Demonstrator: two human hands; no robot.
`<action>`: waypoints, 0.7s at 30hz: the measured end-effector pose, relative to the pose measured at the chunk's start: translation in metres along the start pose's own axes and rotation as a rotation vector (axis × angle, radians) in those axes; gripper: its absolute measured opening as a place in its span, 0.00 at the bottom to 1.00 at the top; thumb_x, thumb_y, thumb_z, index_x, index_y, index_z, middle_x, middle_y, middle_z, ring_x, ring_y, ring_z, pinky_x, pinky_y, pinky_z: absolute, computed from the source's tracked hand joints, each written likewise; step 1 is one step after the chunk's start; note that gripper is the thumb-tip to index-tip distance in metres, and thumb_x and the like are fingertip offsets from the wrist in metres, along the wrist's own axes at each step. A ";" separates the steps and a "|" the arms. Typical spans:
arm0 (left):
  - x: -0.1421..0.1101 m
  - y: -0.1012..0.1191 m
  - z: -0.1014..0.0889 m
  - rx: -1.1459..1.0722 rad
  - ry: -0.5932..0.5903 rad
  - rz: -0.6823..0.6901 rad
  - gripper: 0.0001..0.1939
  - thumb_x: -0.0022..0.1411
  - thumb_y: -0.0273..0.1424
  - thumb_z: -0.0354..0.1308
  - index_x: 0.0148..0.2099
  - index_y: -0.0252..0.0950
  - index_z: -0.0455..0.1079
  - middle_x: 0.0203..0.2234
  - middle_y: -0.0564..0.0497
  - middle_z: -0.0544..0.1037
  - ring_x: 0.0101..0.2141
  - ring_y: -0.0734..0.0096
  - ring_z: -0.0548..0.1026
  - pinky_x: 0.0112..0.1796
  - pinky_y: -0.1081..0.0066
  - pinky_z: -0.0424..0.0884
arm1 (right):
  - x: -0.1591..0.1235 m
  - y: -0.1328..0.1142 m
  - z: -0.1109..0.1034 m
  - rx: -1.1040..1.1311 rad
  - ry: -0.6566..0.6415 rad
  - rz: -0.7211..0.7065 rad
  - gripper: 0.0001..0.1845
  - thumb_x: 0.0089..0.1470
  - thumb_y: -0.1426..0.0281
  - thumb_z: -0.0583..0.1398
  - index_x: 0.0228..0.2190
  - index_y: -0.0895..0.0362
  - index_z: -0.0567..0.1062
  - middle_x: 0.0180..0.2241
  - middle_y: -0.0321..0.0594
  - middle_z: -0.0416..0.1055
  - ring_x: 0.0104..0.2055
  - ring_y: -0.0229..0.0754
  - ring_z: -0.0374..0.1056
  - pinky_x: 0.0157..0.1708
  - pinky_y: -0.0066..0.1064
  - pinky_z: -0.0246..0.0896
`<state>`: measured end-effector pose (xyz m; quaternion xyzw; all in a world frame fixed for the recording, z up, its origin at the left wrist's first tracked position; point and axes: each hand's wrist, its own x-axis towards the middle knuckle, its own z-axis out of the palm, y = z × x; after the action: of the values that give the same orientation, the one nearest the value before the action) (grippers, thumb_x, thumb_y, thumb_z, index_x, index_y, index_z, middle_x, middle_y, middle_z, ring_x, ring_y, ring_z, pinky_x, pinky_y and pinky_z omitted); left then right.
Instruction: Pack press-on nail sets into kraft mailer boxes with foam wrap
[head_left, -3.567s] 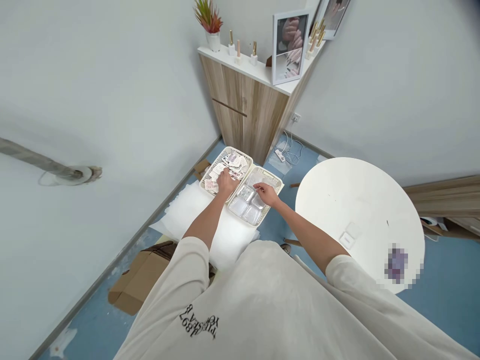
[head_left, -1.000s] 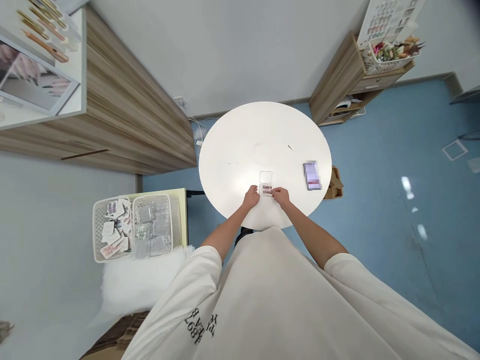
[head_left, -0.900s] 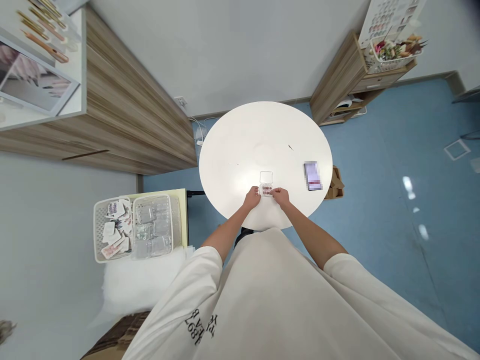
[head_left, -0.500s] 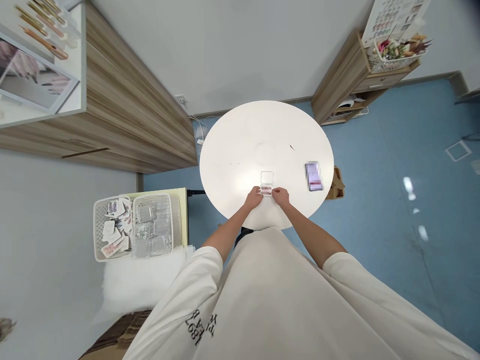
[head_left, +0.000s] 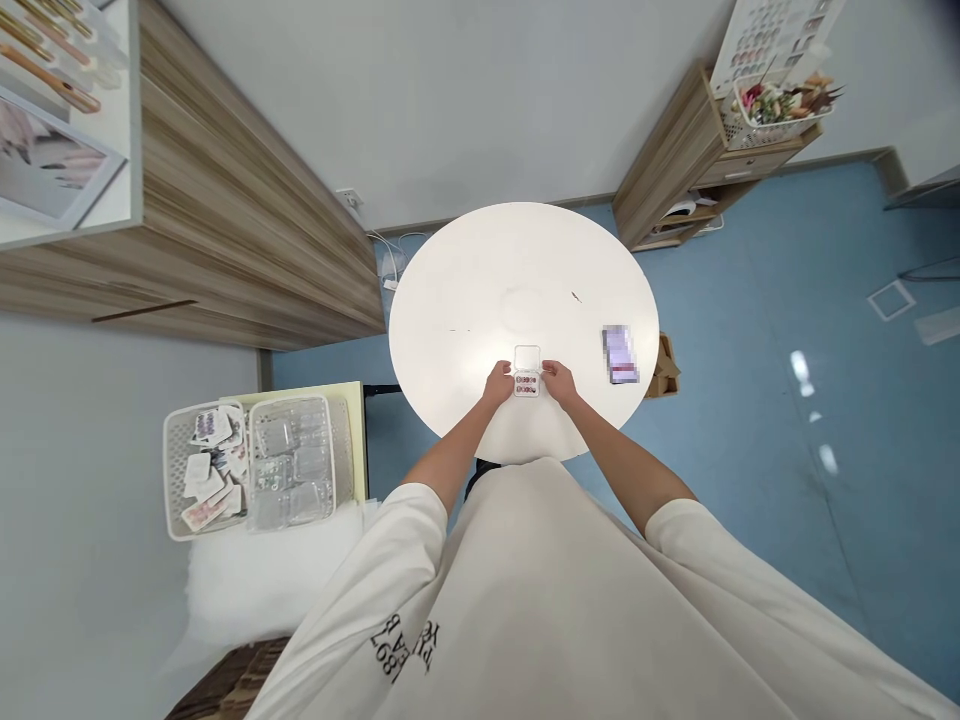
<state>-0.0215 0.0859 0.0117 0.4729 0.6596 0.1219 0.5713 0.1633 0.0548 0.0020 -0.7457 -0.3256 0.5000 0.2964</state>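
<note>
A small clear plastic case [head_left: 527,358] lies on the white table with its lid folded back, away from me. Two rows of small reddish and pink pieces, which look like press-on nails [head_left: 526,385], fill its near half. At the case's left edge is my left hand [head_left: 499,383], thumb and fingers apart, the thumb close to or touching the side. My right hand [head_left: 559,381] is at the right edge near the hinge, with its fingertips beside the lid and apart. Neither hand visibly grips anything.
A phone [head_left: 621,354] lies on the round white table [head_left: 525,240], to the right. White baskets on the left hold nail cards [head_left: 214,480] and clear cases [head_left: 292,460]. Wooden cabinets [head_left: 255,190] stand left and back right. A cardboard box [head_left: 666,368] is beyond the table's right edge.
Both hands have moved up along the case's sides toward the hinge. My right hand has come away from the pieces, leaving the near half uncovered. The view has shifted slightly.
</note>
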 end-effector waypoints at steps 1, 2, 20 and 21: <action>0.001 0.000 0.001 0.018 0.008 -0.015 0.24 0.58 0.23 0.58 0.57 0.40 0.65 0.56 0.43 0.73 0.50 0.62 0.75 0.46 0.66 0.71 | 0.001 0.000 0.001 0.007 -0.013 0.000 0.27 0.47 0.74 0.59 0.51 0.57 0.75 0.55 0.47 0.74 0.55 0.44 0.72 0.57 0.37 0.65; 0.002 0.000 0.002 0.034 0.014 -0.027 0.24 0.58 0.23 0.58 0.56 0.40 0.66 0.54 0.44 0.74 0.49 0.63 0.75 0.45 0.66 0.71 | 0.001 0.000 0.001 0.014 -0.025 0.000 0.28 0.47 0.74 0.59 0.52 0.57 0.74 0.55 0.47 0.73 0.55 0.44 0.71 0.57 0.37 0.66; -0.018 -0.001 0.000 -0.017 -0.028 0.090 0.18 0.56 0.19 0.57 0.49 0.39 0.68 0.52 0.46 0.75 0.47 0.65 0.77 0.46 0.66 0.72 | 0.001 -0.004 0.004 0.019 -0.087 -0.005 0.30 0.48 0.72 0.59 0.55 0.56 0.72 0.58 0.48 0.70 0.55 0.47 0.70 0.57 0.41 0.66; -0.019 -0.002 0.000 -0.033 -0.040 0.103 0.19 0.56 0.18 0.57 0.49 0.39 0.68 0.53 0.46 0.75 0.47 0.65 0.77 0.46 0.66 0.72 | 0.001 -0.005 0.004 0.019 -0.087 -0.002 0.30 0.48 0.72 0.59 0.55 0.57 0.72 0.58 0.48 0.69 0.55 0.47 0.70 0.57 0.41 0.66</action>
<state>-0.0246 0.0709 0.0224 0.4991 0.6208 0.1526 0.5850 0.1592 0.0588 0.0037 -0.7199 -0.3344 0.5348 0.2896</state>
